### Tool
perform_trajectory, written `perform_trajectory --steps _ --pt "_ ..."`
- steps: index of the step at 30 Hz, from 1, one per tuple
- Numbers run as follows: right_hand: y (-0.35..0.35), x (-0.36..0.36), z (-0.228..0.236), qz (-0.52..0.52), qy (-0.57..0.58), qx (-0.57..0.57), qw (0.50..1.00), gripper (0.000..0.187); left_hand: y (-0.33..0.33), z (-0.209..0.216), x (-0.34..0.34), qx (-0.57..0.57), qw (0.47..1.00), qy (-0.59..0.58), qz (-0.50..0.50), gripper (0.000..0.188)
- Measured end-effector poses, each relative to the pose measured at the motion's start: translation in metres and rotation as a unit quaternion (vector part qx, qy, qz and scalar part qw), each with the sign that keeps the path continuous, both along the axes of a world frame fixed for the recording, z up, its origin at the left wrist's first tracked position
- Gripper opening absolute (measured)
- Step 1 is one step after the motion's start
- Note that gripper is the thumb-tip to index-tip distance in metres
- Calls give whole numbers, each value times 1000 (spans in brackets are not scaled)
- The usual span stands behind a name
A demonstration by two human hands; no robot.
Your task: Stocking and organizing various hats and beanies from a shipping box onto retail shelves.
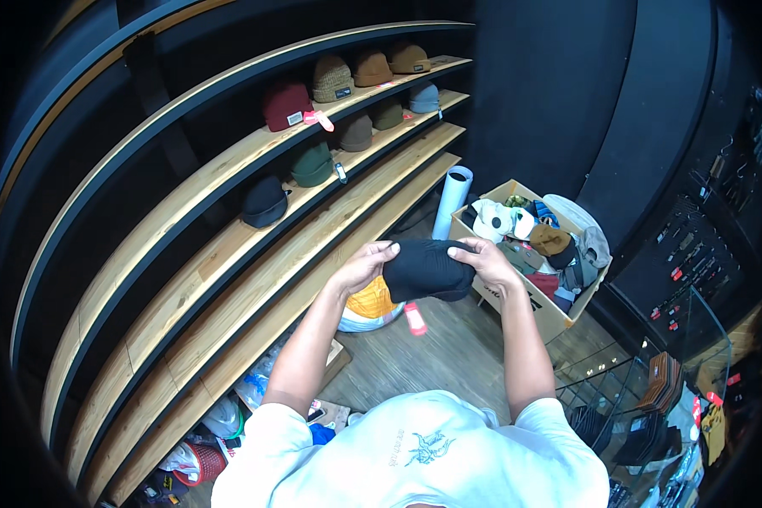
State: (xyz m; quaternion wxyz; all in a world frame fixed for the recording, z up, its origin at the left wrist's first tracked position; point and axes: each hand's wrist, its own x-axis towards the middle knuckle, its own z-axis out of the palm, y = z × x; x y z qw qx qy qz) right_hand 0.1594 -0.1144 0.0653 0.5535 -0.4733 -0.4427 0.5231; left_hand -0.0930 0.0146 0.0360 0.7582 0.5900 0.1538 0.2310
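Observation:
A black knit beanie [429, 269] is stretched between my two hands, out in front of my chest. My left hand [366, 267] pinches its left upper edge between thumb and fingers. At its right upper edge, my right hand [488, 263] grips the cloth the same way. A pink tag [415, 319] dangles beneath the beanie. Several folded beanies stand on the shelves to the left, among them a black one [264, 202], a dark green one [312, 164] and a maroon one [287, 105].
Long wooden shelves [203, 269] curve along the left wall. A cardboard box [559, 320] heaped with caps and hats stands beyond my right hand, beside a white roll [453, 203]. An orange and white bundle [371, 306] lies behind the beanie. A glass case [622, 372] stands at right.

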Motion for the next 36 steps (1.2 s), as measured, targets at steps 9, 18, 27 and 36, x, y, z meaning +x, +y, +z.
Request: perform_trajectory --steps 9,18,27,36 --pt "18 -32 -11 -154 -268 137 941 33 -27 4 23 -39 995 41 -86 52" --pt "-59 -87 30 -46 -597 330 729 53 -31 -16 17 -158 984 -65 -57 39" --pt "-45 -82 -7 -231 -563 335 719 64 -34 -26 26 -213 975 -59 -6 37" --pt "-45 -83 -12 -209 -489 345 774 63 -41 -23 20 -236 967 -95 25 35"
